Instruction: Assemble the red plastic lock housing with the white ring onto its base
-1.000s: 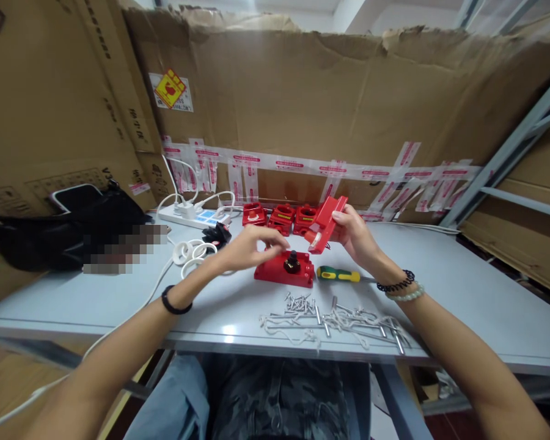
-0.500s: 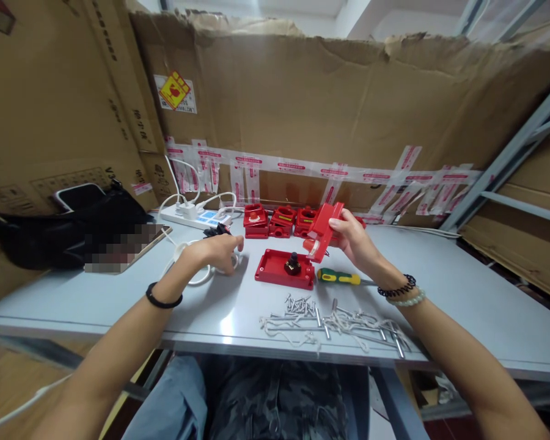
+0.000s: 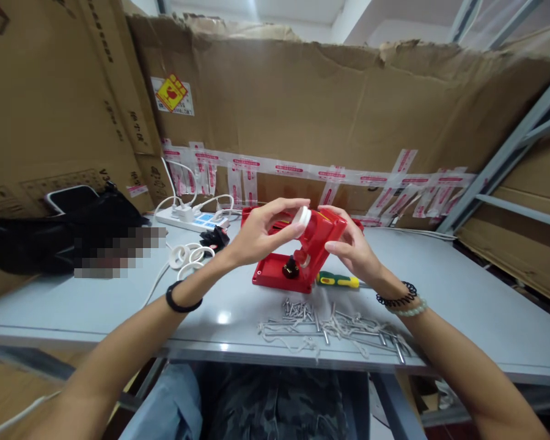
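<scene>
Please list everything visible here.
Cover: one, red, in right hand
Ring: one, white, in left hand
Base: one, red, on table
Fitting: one, black, in base
Screwdriver: one, green/yellow, right of base
Screws: many, silver, before base
Rods: several, silver, near front edge
Strings: several, white, among rods
Loose rings: several, white, left of base
Bundle: one, black, beside loose rings
Power strip: one, white, back left
Cables: several, white, left
Bag: one, black, left
Phone: one, dark, by bag
Red parts: count unclear, red, at back
Cardboard: several, brown, back and sides
Tape: several, white/pink, on cardboard
Shelf frame: one, grey, right
Clothes: some, blue and camouflage, below
Bracelets: three, black and pale green, wrists
Hands: two, bare, centre
</scene>
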### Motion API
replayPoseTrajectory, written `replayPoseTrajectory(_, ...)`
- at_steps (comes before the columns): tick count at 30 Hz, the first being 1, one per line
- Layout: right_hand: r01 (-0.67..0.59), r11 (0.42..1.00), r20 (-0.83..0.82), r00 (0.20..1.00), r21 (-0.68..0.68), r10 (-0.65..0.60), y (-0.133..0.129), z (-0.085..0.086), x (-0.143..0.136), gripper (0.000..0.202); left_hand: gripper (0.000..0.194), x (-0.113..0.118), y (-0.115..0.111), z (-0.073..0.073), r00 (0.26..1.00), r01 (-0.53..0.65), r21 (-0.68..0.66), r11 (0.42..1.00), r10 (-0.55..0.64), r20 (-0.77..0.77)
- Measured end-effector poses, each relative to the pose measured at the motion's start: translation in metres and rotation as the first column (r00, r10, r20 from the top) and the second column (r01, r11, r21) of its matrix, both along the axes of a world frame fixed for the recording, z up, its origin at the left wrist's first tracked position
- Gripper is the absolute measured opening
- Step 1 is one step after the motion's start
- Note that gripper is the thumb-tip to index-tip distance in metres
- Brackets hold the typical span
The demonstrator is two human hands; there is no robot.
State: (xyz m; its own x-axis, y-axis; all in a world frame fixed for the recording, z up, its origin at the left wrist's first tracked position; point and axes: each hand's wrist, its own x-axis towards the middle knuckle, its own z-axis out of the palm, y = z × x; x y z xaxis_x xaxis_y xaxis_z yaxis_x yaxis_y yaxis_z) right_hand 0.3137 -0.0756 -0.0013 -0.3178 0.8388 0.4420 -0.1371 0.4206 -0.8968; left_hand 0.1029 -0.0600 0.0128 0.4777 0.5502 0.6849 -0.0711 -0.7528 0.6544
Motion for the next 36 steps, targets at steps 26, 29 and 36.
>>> replayPoseTrajectory(26, 0.023, 0.983, 0.144, 0.988, 0.180, -0.050, -0.009, -0.005, -0.004, 0.076, 0.044, 0.002, -0.002, -0.031, 0.996, -0.070, 0.095, 0.993, 0.064, 0.065)
replayPoseTrajectory(29, 0.024, 0.983, 0.144, 0.988, 0.184, -0.051, -0.009, -0.005, -0.004, 0.077, 0.043, 0.002, -0.003, -0.030, 0.996, -0.072, 0.094, 0.993, 0.067, 0.062)
replayPoseTrajectory(36, 0.013, 0.961, 0.137, 0.989, 0.276, -0.053, -0.009, -0.005, -0.005, 0.079, 0.043, 0.002, -0.006, -0.029, 0.996, -0.081, 0.106, 0.991, 0.075, 0.057)
